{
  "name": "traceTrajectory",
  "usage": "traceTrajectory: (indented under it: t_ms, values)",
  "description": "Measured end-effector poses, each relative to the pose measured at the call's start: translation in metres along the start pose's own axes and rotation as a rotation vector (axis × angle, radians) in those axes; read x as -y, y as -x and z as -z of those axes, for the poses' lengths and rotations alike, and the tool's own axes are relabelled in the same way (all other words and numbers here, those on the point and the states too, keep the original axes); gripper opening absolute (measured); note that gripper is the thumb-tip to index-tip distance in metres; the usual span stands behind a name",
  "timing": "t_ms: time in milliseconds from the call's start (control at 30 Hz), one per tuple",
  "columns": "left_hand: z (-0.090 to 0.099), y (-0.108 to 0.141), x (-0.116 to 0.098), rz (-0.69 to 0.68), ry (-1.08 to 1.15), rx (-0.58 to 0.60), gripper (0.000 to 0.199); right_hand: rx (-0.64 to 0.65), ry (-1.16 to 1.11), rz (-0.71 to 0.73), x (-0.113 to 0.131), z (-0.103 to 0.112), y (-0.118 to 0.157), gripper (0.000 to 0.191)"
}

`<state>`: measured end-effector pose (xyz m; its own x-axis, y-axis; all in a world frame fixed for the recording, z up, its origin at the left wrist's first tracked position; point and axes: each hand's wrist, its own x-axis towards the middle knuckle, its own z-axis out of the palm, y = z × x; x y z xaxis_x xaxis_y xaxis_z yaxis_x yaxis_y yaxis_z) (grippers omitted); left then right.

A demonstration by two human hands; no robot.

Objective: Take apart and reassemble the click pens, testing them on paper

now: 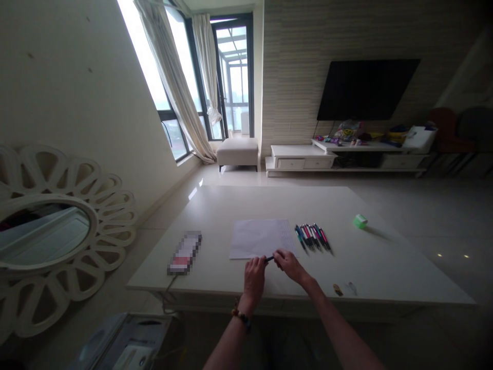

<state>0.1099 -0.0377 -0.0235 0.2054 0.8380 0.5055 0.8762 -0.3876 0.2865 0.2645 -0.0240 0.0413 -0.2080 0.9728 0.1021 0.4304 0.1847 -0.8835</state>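
Note:
Between my two hands, just past the near edge of a white sheet of paper [260,237], is a dark pen [269,259]. My left hand [254,276] is closed on its left end, and my right hand [288,264] pinches the right end. The pen lies roughly level, tilted slightly up to the right. Several pens [314,238] in mixed colours lie side by side in a row to the right of the paper. A beaded bracelet [241,317] circles my left wrist.
On the white table [215,205] a phone [185,253] with a cable lies at the left and a green object [360,221] stands at the right. Two small items, one of them brownish [338,290], lie near the front edge. An open case [127,341] is below left.

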Motion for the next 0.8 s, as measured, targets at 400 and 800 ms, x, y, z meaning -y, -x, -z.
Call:
traceTrajectory:
  t_ms: [400,800]
  values:
    - [-0.0006,-0.0007,-0.0001,-0.014,0.021,0.025,0.015,-0.057,0.024,-0.004,-0.0041,-0.0005,0.0012,0.046]
    - [0.001,-0.0009,-0.001,-0.03,0.02,0.013,0.012,-0.036,0.028,-0.014,-0.0036,-0.0007,0.0051,0.047]
